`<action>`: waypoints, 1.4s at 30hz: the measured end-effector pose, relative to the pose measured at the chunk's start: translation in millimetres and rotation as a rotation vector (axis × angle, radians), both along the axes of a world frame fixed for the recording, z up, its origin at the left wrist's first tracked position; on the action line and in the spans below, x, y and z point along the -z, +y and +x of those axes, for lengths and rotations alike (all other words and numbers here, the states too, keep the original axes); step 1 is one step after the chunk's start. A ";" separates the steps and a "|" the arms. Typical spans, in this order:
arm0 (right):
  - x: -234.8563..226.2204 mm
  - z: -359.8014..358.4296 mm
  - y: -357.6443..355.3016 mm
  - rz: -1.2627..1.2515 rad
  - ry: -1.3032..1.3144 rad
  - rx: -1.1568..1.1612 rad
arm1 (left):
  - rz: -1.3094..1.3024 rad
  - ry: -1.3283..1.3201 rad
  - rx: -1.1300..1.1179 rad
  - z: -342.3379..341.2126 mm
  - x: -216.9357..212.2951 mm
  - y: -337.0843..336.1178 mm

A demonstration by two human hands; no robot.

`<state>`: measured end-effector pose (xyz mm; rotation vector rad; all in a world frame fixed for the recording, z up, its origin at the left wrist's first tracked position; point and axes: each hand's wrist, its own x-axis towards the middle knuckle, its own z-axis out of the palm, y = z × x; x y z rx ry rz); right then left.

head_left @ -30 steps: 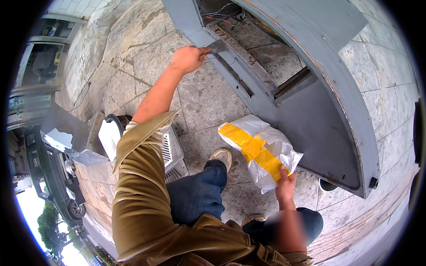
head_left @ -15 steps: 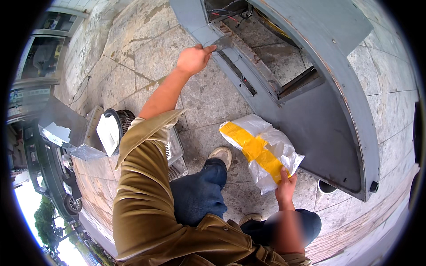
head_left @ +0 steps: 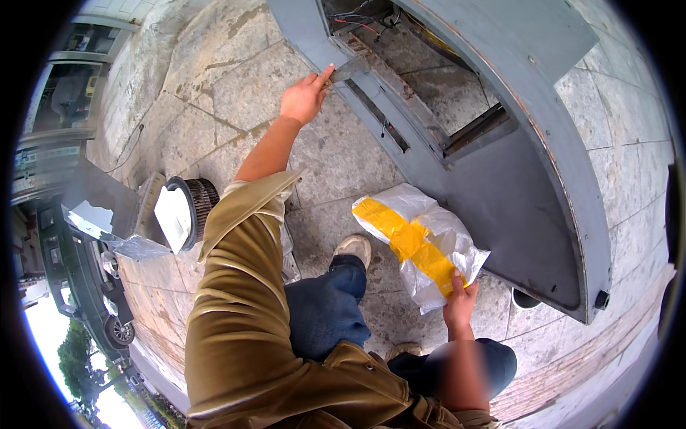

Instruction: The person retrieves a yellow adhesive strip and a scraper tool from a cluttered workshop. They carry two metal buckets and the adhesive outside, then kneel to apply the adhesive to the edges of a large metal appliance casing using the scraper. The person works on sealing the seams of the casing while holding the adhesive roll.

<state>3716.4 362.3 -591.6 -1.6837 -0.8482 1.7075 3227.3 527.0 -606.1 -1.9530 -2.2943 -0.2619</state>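
My left hand (head_left: pixel 304 98) reaches to the inner edge of a grey sheet-metal housing (head_left: pixel 500 189). Its index finger is stretched out, and the other fingers curl around a thin, flat grey metal piece (head_left: pixel 349 69) that lies against the housing; its exact kind is hard to make out. Close to my legs, my right hand (head_left: pixel 459 300) pinches the lower corner of a crumpled white plastic bag with a yellow band (head_left: pixel 411 239). The bag hangs beside the housing, and its contents are hidden.
Loose wires (head_left: pixel 364 21) show in the housing's upper opening, above a long narrow slot (head_left: pixel 375 114). To my left stand a round ribbed filter-like drum (head_left: pixel 200 207) with white sheets and a grey panel (head_left: pixel 100 193). A green vehicle (head_left: pixel 75 272) is parked farther left on the paving.
My left hand has shifted slightly left and upward, the flat metal piece moving with it. My right hand and the bag have stayed nearly still.
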 end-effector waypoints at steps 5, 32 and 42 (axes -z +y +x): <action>8.0 3.3 -3.6 0.034 -0.009 0.007 | 0.018 0.031 -0.074 -11.3 13.1 14.3; -7.2 -4.6 -0.4 -0.036 -0.080 0.000 | -0.023 0.158 0.201 9.7 6.6 51.0; -12.6 -9.3 2.9 -0.068 -0.028 0.008 | 0.038 0.205 0.262 50.6 6.4 26.9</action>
